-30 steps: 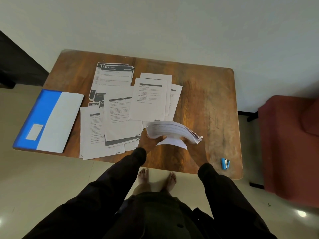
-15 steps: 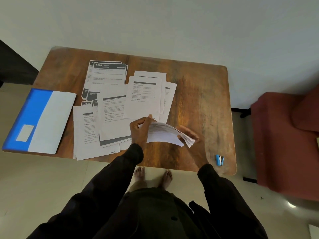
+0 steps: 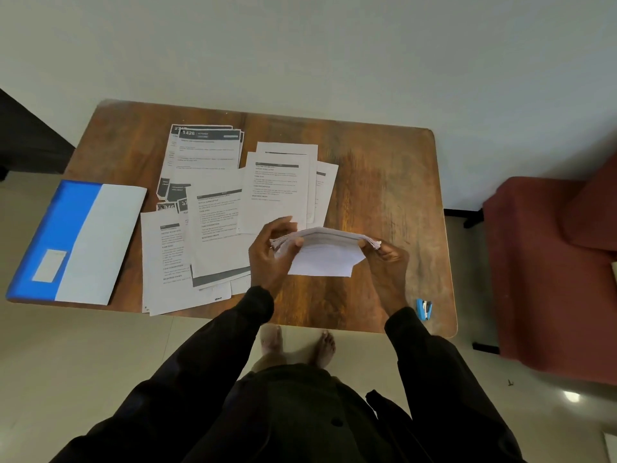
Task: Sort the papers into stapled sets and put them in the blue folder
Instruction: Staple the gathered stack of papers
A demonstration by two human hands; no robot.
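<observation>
Sorting looks midway: left hand (image 3: 272, 252) and right hand (image 3: 387, 262) pinch opposite ends of an unsorted paper stack (image 3: 325, 248) near the wooden table's (image 3: 384, 182) centre; loose piles (image 3: 213, 208) lie at 10 o'clock, stapler (image 3: 424, 309) untouched at 4 o'clock, blue folder (image 3: 76, 242) waiting at 9 o'clock

**Where things sit on the bench**

The bench (image 3: 384, 182) stands with its far edge against the wall. The folder (image 3: 100, 242) lies flat at the left end. Just right of it, loose sheets (image 3: 213, 235) overlap one another across the left half and the middle, from near the back to the front edge. In front of them, above the bench, a stack of papers (image 3: 327, 252) is held between the left hand (image 3: 270, 259) at its left end and the right hand (image 3: 387, 265) at its right. A stapler (image 3: 424, 309) lies near the front right corner, apart from the papers. An armchair (image 3: 551, 262) stands on the floor to the right.
</observation>
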